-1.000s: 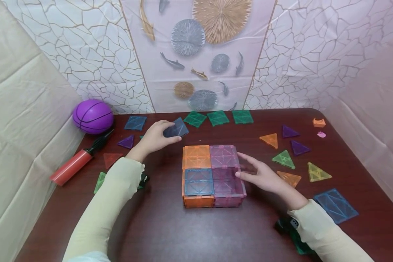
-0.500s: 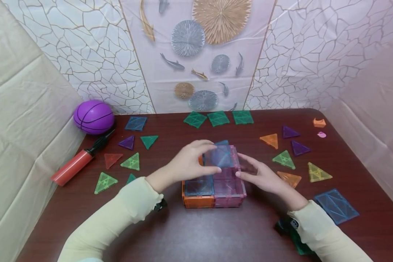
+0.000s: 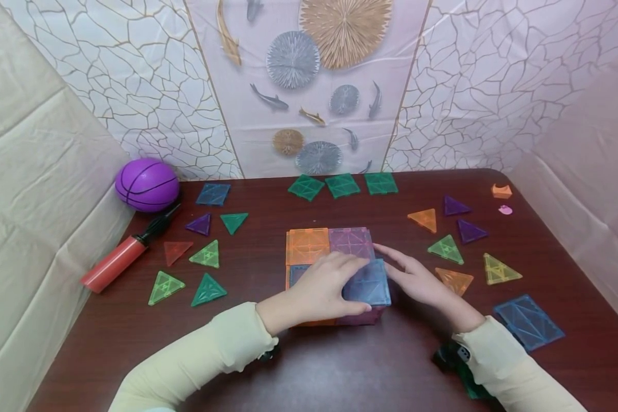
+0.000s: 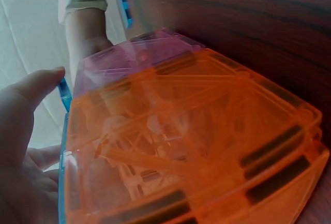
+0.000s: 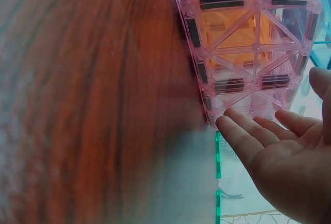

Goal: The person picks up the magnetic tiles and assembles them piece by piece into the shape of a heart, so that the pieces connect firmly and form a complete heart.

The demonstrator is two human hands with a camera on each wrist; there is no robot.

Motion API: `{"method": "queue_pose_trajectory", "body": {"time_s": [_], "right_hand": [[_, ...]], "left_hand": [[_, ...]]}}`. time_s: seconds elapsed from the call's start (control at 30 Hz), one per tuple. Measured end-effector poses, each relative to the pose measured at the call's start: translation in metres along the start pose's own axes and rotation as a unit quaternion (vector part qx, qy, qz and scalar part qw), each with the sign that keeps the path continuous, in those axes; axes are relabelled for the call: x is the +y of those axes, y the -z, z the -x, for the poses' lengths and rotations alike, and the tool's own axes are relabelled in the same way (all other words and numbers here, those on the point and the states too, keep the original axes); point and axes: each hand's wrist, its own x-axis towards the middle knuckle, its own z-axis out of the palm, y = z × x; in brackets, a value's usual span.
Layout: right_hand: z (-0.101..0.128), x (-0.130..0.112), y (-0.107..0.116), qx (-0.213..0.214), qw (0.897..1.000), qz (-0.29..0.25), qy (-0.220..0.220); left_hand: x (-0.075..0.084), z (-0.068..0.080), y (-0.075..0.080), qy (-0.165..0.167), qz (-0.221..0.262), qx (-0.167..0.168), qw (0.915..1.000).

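Left grip point(image 3: 321, 289) pinches the blue tile point(image 3: 368, 283) atop the block point(image 3: 309, 246); right grip point(image 3: 417, 280) open beside.

We count three green square tiles point(image 3: 342, 185) in a row behind the tile box point(image 3: 309, 246). Blue square tiles: three, one far left of the box point(image 3: 213, 194), one far right point(image 3: 528, 322), one on it point(image 3: 368, 282). Loose triangles: six left of the box point(image 3: 206, 254), six right point(image 3: 447, 250). One purple ball point(image 3: 146, 184), one red pump point(image 3: 114, 262), both left. Two hands at the box, left hand point(image 3: 319, 293) and right hand point(image 3: 419, 281).
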Motion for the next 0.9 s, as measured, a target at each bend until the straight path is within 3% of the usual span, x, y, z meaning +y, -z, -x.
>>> {"method": "queue_pose_trajectory", "body": {"time_s": [0.23,0.33,0.47,0.53,0.6,0.7,0.8,0.9], "right_hand": [[0.001,-0.001,-0.003,-0.007,0.998,-0.055,0.001],[0.003,-0.003,-0.007,0.003,0.997,-0.071,-0.001],[0.008,-0.009,-0.015,0.028,0.997,-0.074,-0.02],[0.012,-0.014,-0.021,0.047,0.996,-0.079,-0.021],[0.015,-0.018,-0.026,0.067,0.993,-0.096,-0.014],[0.016,-0.022,-0.033,0.088,0.986,-0.142,0.005],[0.013,-0.022,-0.039,0.095,0.977,-0.191,0.005],[0.006,-0.021,-0.044,0.098,0.968,-0.229,-0.01]], "left_hand": [[-0.001,0.004,-0.005,-0.022,-0.054,0.026,0.998],[-0.002,0.007,-0.005,-0.031,-0.055,0.038,0.9973],[-0.01,0.02,-0.004,0.002,0.005,0.088,0.9961],[-0.017,0.029,-0.004,0.041,0.071,0.139,0.9869],[-0.026,0.038,-0.006,0.089,0.142,0.196,0.9662],[-0.038,0.049,-0.011,0.172,0.251,0.251,0.919],[-0.046,0.055,-0.019,0.259,0.35,0.249,0.8651],[-0.047,0.056,-0.028,0.312,0.446,0.232,0.8065]]}}
